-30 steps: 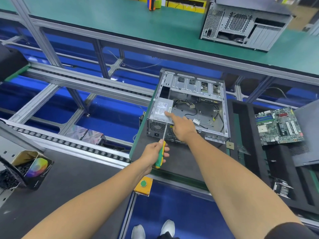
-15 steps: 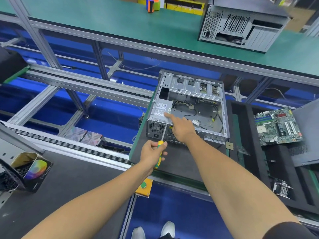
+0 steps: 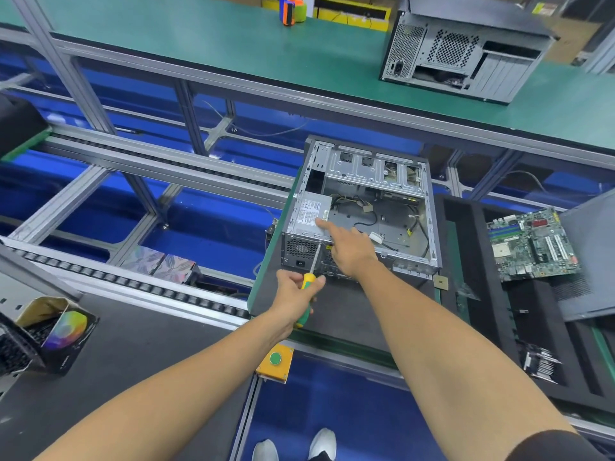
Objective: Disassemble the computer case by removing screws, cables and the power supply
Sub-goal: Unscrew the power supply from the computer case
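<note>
An open grey computer case [image 3: 429, 207] lies on a dark pad, its side panel off. The silver power supply [image 3: 307, 216] sits in its near-left corner, with loose cables [image 3: 359, 211] beside it. My left hand [image 3: 294, 299] grips a yellow-green screwdriver [image 3: 307, 296], whose shaft points up at the case's rear panel just below the power supply. My right hand [image 3: 347, 247] reaches over the rear edge, index finger stretched out and touching the power supply's top, the other fingers curled.
A green motherboard [image 3: 532, 244] lies on black foam to the right. A second computer case [image 3: 462, 51] stands on the far green bench. A cardboard box [image 3: 56, 331] sits at the left, a yellow button box [image 3: 275, 361] at the near edge. Roller conveyor rails run left.
My left hand with the screwdriver has moved up toward the case's rear panel. My right hand has stayed on the power supply.
</note>
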The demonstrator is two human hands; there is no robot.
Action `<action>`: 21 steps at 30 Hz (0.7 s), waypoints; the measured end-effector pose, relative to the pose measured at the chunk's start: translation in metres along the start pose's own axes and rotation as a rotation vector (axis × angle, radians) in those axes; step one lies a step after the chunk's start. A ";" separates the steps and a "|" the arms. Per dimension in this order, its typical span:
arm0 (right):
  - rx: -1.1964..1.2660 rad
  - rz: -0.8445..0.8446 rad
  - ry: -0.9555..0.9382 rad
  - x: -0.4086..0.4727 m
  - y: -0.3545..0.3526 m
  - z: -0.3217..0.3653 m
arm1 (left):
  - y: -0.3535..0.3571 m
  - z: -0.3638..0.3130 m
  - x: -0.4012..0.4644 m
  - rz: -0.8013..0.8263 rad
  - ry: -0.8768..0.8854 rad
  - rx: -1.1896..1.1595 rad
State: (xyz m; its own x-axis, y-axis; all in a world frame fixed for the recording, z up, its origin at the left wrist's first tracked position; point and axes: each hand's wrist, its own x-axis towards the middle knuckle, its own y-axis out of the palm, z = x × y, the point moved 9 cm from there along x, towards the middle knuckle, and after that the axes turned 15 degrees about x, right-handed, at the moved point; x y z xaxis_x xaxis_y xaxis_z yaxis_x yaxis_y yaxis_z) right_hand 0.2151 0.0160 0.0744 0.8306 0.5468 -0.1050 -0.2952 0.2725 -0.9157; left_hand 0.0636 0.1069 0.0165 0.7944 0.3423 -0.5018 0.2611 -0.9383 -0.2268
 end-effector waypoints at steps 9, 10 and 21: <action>0.004 0.000 0.006 0.000 0.000 0.000 | -0.003 0.008 0.000 -0.022 -0.006 -0.138; 0.004 -0.002 0.006 0.001 0.000 0.000 | -0.002 0.009 -0.001 0.008 -0.015 -0.150; -0.013 -0.016 0.010 0.001 0.000 0.000 | 0.005 0.004 -0.001 0.100 -0.048 -0.117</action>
State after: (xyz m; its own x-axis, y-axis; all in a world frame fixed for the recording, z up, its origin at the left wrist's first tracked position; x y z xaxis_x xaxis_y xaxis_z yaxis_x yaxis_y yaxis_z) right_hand 0.2158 0.0166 0.0744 0.8396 0.5349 -0.0943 -0.2758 0.2703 -0.9224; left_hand 0.0617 0.1022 0.0131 0.7935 0.2460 -0.5567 0.2463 -0.9662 -0.0758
